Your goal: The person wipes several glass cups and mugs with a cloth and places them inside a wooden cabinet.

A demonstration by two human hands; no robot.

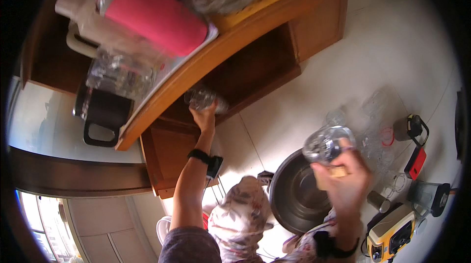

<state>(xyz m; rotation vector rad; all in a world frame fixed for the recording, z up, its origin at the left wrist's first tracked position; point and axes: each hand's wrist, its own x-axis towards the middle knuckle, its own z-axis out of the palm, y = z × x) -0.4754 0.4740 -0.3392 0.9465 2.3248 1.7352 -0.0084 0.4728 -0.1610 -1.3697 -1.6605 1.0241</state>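
My left hand (203, 116) reaches down into the lower compartment of the wooden cabinet (257, 58) and grips a clear glass or plastic vessel (205, 98). Blur hides the vessel's exact form. A clear rounded jar or bottle (322, 146) is in my right hand (344, 182), held above the rim of a large dark metal basin (290, 196). Something small and yellowish (337, 171) shows between the right fingers and the jar; what it is I cannot tell. Both wrists wear dark bands.
On the cabinet top stand a pink-red tumbler (156, 14), a black mug (106, 112) and clear glassware (119, 73). Cabinet doors (320, 16) hang open. Several clear vessels (375, 137), a dark bottle (404, 126), a metal cup (379, 202) and a yellow-and-white blender base (392, 231) occupy the tiled floor.
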